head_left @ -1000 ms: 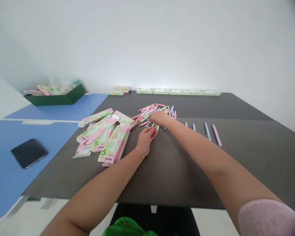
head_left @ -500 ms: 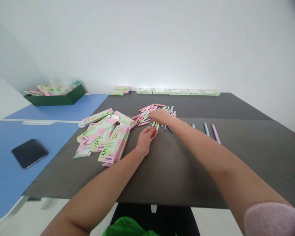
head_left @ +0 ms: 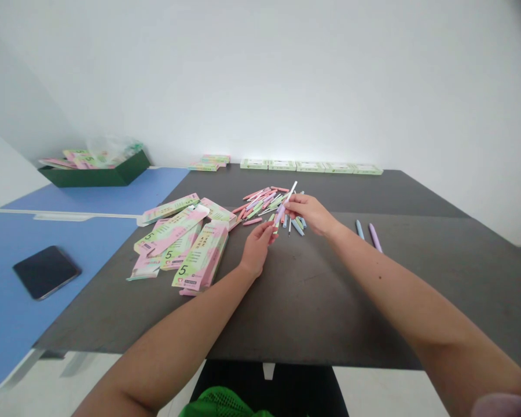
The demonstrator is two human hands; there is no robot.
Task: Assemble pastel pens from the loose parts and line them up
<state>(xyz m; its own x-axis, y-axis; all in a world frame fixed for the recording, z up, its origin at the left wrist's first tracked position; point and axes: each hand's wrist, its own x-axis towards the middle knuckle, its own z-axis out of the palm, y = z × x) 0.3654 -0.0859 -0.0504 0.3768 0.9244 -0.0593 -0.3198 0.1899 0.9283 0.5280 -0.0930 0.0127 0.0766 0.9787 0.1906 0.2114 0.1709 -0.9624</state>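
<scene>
Hands: two, left hand (head_left: 256,249) and right hand (head_left: 310,213). Right of the right hand: two loose pens (head_left: 375,237). Beyond both hands: five flat green boxes (head_left: 310,167). Left of the left hand: one phone (head_left: 46,272).

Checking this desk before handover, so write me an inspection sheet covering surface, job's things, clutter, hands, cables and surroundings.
Surface: dark grey tabletop meeting a blue desk.
Job's things: heap of pastel pens, with pink-and-green cartons printed 5 to its left.
Clutter: blue pen and lilac pen right of the heap; black phone on the blue desk.
Hands: right hand pinches a white-tipped pen; left hand is open beside the heap.
Cables: nothing seen.
Surroundings: pale green boxes along the wall; green tray holding cartons.
</scene>
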